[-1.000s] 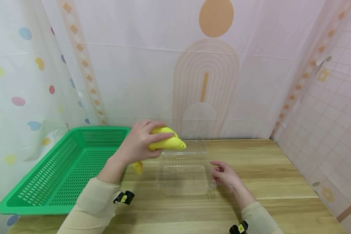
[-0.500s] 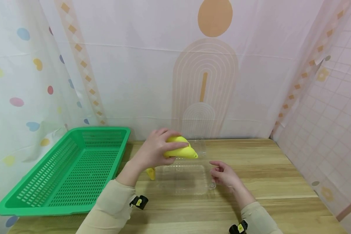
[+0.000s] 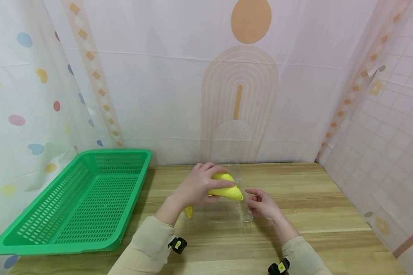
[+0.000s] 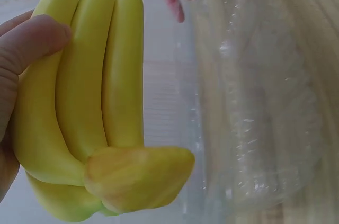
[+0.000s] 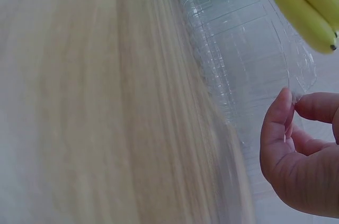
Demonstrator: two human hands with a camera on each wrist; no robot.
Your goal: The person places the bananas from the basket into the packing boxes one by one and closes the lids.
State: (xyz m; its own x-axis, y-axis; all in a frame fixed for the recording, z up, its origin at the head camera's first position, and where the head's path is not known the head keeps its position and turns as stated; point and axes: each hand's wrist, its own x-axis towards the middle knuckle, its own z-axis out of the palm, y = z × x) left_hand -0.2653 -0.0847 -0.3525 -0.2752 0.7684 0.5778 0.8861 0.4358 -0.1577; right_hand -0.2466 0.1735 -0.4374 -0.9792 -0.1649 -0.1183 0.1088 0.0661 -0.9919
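Both arms [image 3: 141, 244] angle inward, left grip [image 3: 200, 185] curled round bananas [image 3: 227, 192].

Curtains [image 3: 158, 95] round a wooden tabletop [image 3: 316, 198] suggest a booth.

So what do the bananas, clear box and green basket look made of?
Clear box: thin, glossy plastic, by its see-through walls and glints.
Green basket: probably moulded plastic, from its even color and regular slots.
Bananas: smooth, satin skin, possibly plastic or foam imitations.
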